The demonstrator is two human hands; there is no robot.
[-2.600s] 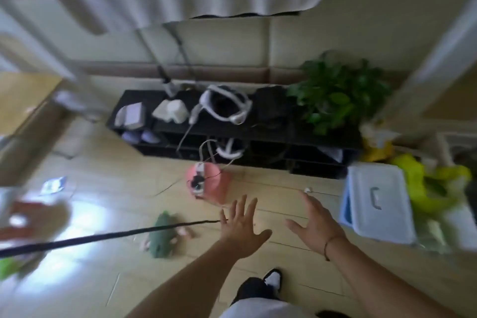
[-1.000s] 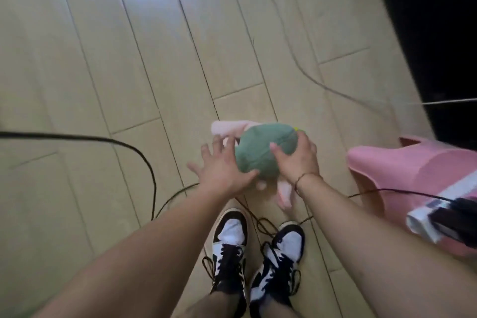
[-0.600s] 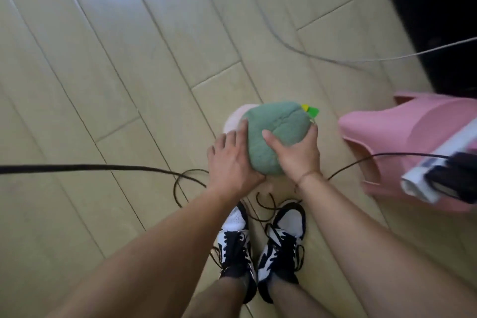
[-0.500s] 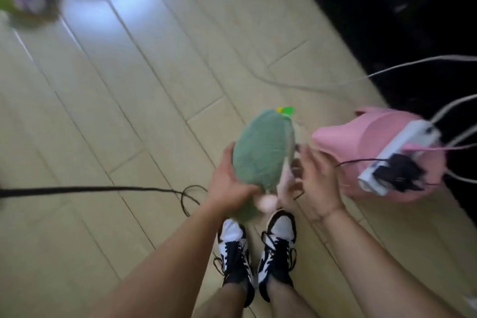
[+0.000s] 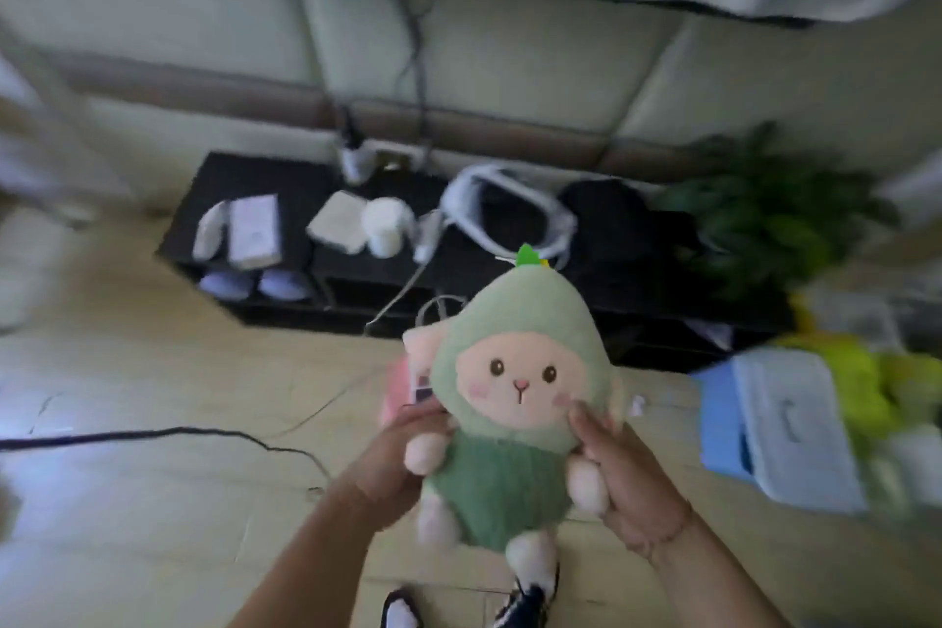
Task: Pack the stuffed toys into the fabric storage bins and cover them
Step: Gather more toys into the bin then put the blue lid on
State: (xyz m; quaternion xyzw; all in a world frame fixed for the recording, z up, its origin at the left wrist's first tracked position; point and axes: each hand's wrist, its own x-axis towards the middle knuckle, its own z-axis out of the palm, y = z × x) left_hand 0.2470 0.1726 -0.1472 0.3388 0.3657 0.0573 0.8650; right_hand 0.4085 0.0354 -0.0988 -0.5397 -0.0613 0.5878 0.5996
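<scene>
Head view: we hold the plush (image 5: pixel 515 403) upright in the air above the floor (image 5: pixel 153 423), face toward us. Left hand (image 5: pixel 395 462) grips its side at the arm, fingers curled behind. Right hand (image 5: pixel 624 474) grips the other side, thumb pressed on the cheek. Pink stool (image 5: pixel 396 390) is behind the plush. Blue bin (image 5: pixel 724 428) with white lid (image 5: pixel 795 428) sits on the floor to the right. Black shelf (image 5: pixel 301 199) and plant (image 5: pixel 764 214) stand along the wall.
</scene>
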